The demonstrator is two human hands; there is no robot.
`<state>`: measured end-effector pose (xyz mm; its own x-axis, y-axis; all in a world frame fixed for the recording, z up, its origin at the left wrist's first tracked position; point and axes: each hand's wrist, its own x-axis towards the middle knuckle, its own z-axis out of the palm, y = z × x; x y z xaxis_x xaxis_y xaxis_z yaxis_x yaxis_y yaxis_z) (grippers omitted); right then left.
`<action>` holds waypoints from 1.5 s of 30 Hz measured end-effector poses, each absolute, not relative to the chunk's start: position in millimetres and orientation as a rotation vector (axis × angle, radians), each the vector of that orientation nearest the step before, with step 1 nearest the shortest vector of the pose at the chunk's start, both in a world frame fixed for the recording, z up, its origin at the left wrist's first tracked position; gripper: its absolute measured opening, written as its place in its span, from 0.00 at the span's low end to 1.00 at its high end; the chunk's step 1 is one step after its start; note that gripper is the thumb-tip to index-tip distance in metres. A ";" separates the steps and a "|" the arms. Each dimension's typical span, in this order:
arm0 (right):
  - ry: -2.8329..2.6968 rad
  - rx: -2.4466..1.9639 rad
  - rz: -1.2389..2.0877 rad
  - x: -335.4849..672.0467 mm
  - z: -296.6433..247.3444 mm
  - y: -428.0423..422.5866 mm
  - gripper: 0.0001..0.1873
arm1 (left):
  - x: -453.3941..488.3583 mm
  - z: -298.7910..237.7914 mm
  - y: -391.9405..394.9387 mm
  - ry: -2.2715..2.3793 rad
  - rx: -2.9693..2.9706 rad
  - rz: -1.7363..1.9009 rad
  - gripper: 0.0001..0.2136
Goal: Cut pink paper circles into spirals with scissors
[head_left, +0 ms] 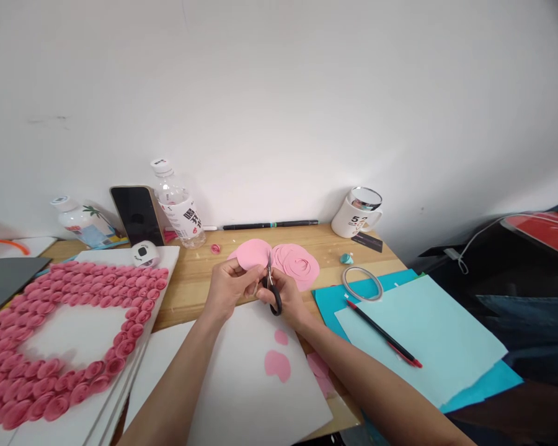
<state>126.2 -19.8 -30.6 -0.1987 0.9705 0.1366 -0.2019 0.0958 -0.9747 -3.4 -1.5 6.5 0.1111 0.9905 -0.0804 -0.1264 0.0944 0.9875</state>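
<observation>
My left hand (230, 282) pinches a round piece of pink paper (253, 253) above the table. In my right hand (286, 296) is a pair of scissors (275, 298) with black handles, its blades pointing up at the right edge of the pink round. Just behind and to the right lies a pink paper spiral (302, 263) on the wood. Below my hands, a white sheet (242, 378) carries pink scraps (278, 365). My fingers partly cover the scissors' handles and the lower edge of the round.
At left, rolled pink paper flowers (56, 406) cover a white board. A phone (137, 214) and a bottle (179, 210) stand by the wall. A white mug (356, 214), a tape ring (363, 284), pale blue paper (428, 334) and a pen (381, 331) are at right.
</observation>
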 end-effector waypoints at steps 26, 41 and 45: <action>-1.211 -0.934 1.421 125.4 -34.3 -21.5 0.13 | -2.9 13.5 -1.6 1.037 1.115 1.200 0.09; -1.240 -0.839 1.316 124.2 -27.0 -19.7 0.25 | -2.9 6.9 -0.4 1.099 1.110 1.134 0.12; -1.250 -0.845 1.337 124.5 -28.2 -19.6 0.25 | -1.0 8.2 -1.7 1.098 1.095 1.131 0.12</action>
<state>124.5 -19.6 -28.2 -0.1792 0.9703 0.1625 -0.2267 0.1200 -0.9665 -1.0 -1.7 8.2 0.0952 0.9917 -0.0869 -0.1155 0.0977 0.9885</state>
